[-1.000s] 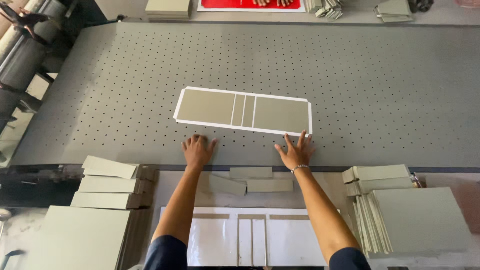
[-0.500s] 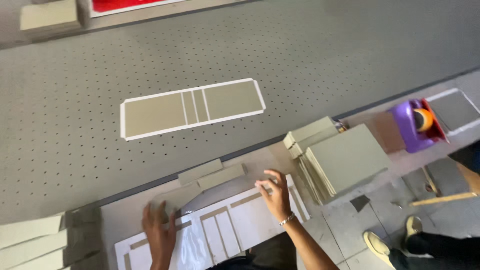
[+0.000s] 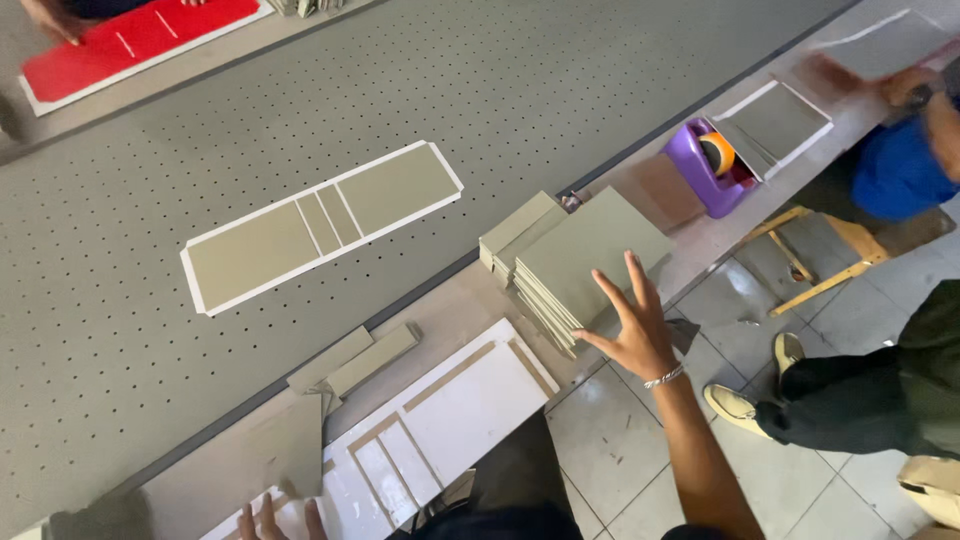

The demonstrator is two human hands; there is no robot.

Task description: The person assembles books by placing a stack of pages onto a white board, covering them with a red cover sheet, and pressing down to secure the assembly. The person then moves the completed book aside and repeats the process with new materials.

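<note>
While my right hand [image 3: 635,335] hovers w/ fingers spread over the stack of grey boards [image 3: 585,255] at approx 3 o'clock, nothing is gripped yet. Left hand [image 3: 275,520] lies flat at 6 o'clock, fingertips on the white cover sheet [image 3: 460,410]; only partly in view. One finished-looking cover [image 3: 320,225], boards already laid on white backing, sits on the perforated table [image 3: 500,90] at 11 o'clock. My read: one piece done, next sheet has strips only, big boards still to place.
</note>
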